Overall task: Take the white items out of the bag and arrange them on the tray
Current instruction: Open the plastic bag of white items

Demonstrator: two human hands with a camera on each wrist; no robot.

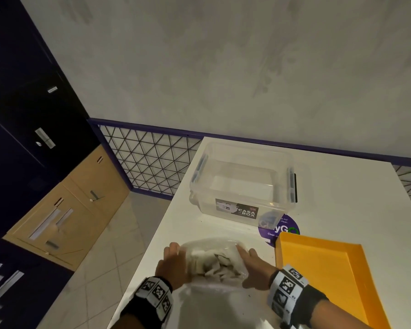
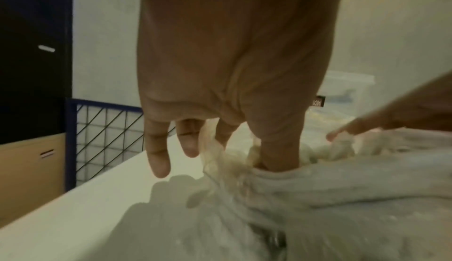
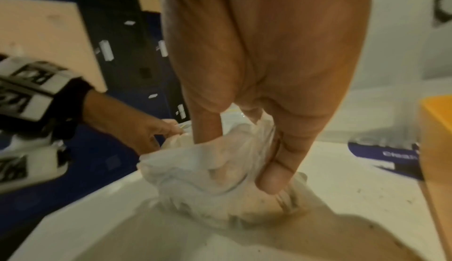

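At table edge, both hands' fingers (image 3: 276,170) seemingly pinch bag (image 1: 214,262).

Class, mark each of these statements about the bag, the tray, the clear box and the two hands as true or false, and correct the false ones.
1. Both hands grip the plastic bag. True: the left hand and the right hand pinch its opposite sides.
2. White items already lie on the orange tray. False: none are visible on it.
3. The clear box has its lid on. False: it is open-topped.
4. The tray is on the person's right. True.
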